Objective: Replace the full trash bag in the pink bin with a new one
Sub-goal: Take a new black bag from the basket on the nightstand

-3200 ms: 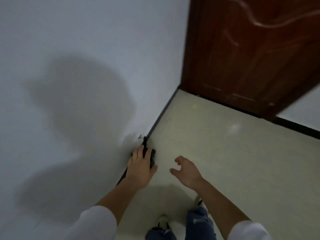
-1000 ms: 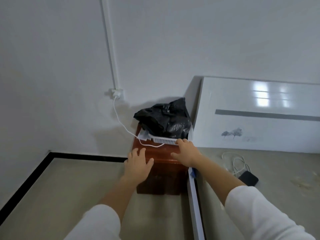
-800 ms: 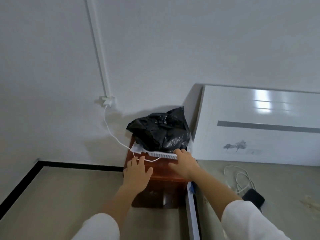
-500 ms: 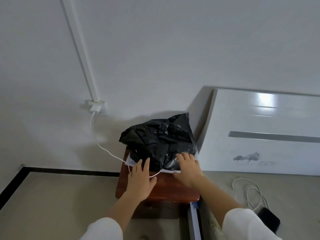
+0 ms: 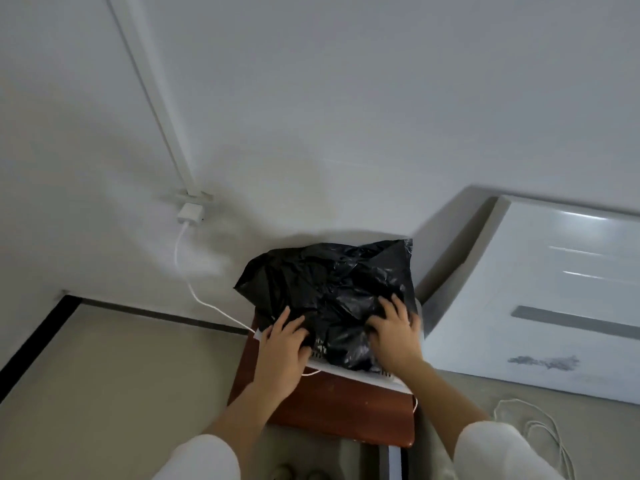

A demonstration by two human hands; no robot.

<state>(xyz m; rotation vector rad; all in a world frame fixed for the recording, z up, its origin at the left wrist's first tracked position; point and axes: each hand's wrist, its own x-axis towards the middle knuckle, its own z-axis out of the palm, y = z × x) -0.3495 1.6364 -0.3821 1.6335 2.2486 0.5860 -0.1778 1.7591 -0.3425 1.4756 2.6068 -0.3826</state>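
Note:
A crumpled heap of black plastic trash bags (image 5: 332, 282) lies in a white slotted basket (image 5: 360, 370) on a reddish-brown bedside cabinet (image 5: 322, 400) against the wall. My left hand (image 5: 282, 344) rests on the heap's near-left side with its fingers spread. My right hand (image 5: 394, 334) presses on the near-right side, its fingertips sinking into the plastic. Neither hand has closed around the plastic. No pink bin is in view.
A white charger (image 5: 190, 213) is plugged into the wall, and its cable (image 5: 194, 289) runs down to the cabinet top. A glossy white headboard (image 5: 554, 289) stands at the right, with a coiled white cord (image 5: 533, 420) below it. A black baseboard (image 5: 34, 341) edges the beige floor.
I have turned from the floor corner by the door and come up to the cabinet. Both hands moved forward from the cabinet's front edge onto the black plastic.

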